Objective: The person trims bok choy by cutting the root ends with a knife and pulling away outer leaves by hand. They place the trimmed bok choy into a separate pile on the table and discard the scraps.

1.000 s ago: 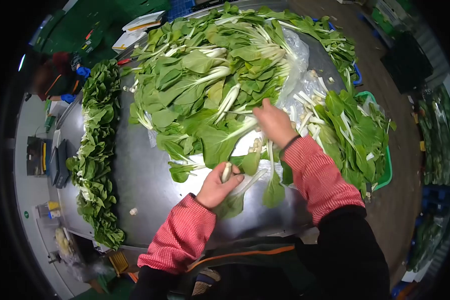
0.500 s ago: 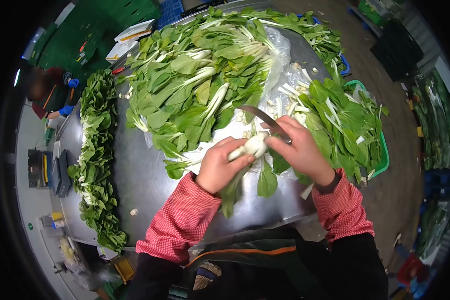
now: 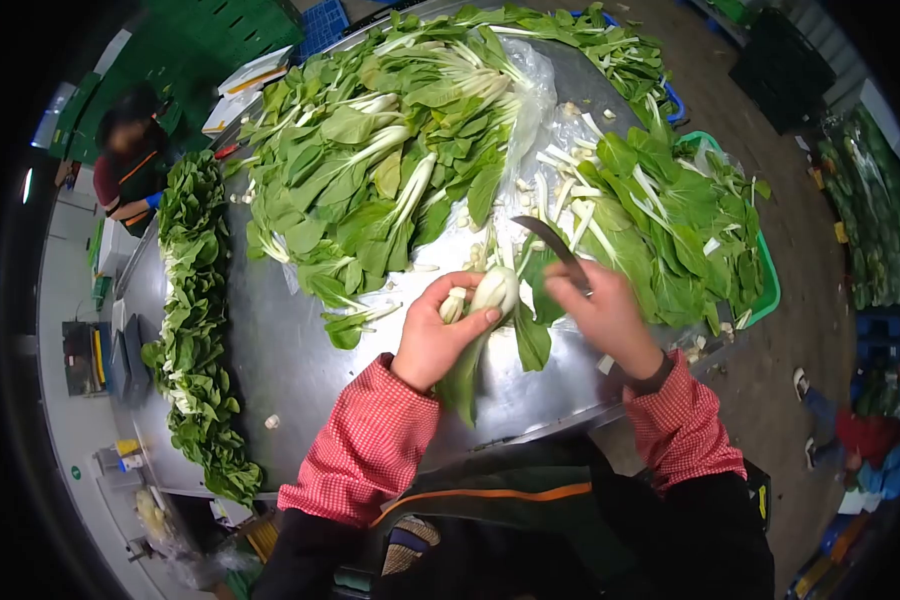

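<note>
My left hand (image 3: 438, 332) is wrapped round a head of bok choy (image 3: 494, 292), its white base up and its leaves hanging below my fingers. My right hand (image 3: 602, 308) grips a curved knife (image 3: 550, 240), the dark blade pointing up and left, a little apart from the bok choy. A leaf (image 3: 532, 338) hangs between the two hands. Behind them lies a big heap of bok choy (image 3: 370, 160) on the metal table (image 3: 300, 385). Cut stalks and white pieces are scattered beyond my hands, beside clear plastic (image 3: 532, 100).
A long row of bok choy (image 3: 192, 320) lines the left side. Leaves fill a green crate (image 3: 767, 285) at the right; a blue crate (image 3: 676, 104) stands behind. A co-worker (image 3: 130, 160) is at the far left, another person (image 3: 865, 435) at the lower right.
My right hand and the knife have moved right and down, away from the bok choy base. The bok choy is more upright. The co-worker at the left has straightened; the person at right has come further into view.
</note>
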Motion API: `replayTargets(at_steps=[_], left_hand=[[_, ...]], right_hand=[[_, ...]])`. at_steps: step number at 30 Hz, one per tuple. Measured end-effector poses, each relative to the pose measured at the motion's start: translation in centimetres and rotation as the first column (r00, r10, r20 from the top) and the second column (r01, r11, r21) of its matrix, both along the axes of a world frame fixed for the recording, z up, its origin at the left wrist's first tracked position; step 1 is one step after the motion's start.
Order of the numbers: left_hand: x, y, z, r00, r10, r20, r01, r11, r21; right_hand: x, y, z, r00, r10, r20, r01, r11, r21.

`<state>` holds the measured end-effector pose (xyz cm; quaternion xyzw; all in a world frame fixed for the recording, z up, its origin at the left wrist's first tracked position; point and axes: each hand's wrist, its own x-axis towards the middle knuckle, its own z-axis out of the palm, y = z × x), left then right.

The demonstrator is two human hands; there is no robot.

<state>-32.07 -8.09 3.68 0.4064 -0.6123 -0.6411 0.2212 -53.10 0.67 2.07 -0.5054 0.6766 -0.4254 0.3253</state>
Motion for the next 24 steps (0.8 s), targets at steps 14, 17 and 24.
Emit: replayTargets(at_steps=[14,17,24], left_hand=[[0.9,0.8,-1.6,0.980,-0.193,0.052,0.197,0.977,-0.077],[0.7,1.2,-2.0,0.984,-0.153,0.089,0.167,0.971,-0.170],[3.0,0.5,-4.1,0.964,-0.074,0.255,0.157,0.933,-0.323]], right_hand=[[1.0,-0.8,1.1,0.955,0.192,0.227,-0.201,0.979,0.020],[1.1,-0.8,1.6,0.961,0.216,0.170,-0.229,0.972,0.056],[-2.0,0.8,2.6,0.816,0.121,0.565,-0.378,0.851,0.364]])
